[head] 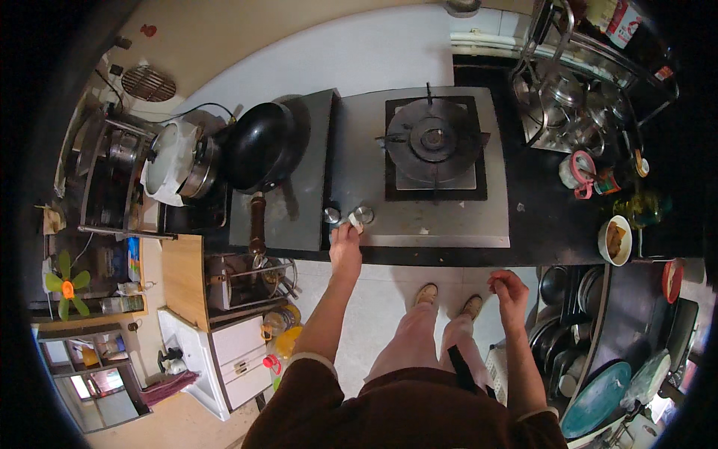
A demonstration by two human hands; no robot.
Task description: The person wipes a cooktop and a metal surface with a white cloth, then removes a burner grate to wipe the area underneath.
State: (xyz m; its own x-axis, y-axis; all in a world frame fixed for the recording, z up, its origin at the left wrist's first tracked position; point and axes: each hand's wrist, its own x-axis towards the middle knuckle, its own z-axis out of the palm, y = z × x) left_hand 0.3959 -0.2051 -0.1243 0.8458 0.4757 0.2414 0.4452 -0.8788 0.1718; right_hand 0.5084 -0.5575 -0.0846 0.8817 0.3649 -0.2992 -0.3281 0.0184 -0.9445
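Note:
My left hand [345,252] is at the front of the gas stove [359,140], with its fingertips on a small crumpled white cloth or tissue [357,223]. The cloth touches the right metal control knob [364,214], and a second knob [332,215] sits just left of it. Behind the knobs is the bare gas burner [433,138], with nothing on its pan support. My right hand [510,294] hangs in the air before the counter edge, its fingers loosely bent and nothing visible in it.
Left of the burner, a black wok [262,147] rests on a dark panel, its wooden handle [257,224] pointing towards me. A lidded pot [174,163] stands farther left. On the right are a pink-rimmed cup [578,171], a bowl of food [615,240] and a metal utensil rack [561,101].

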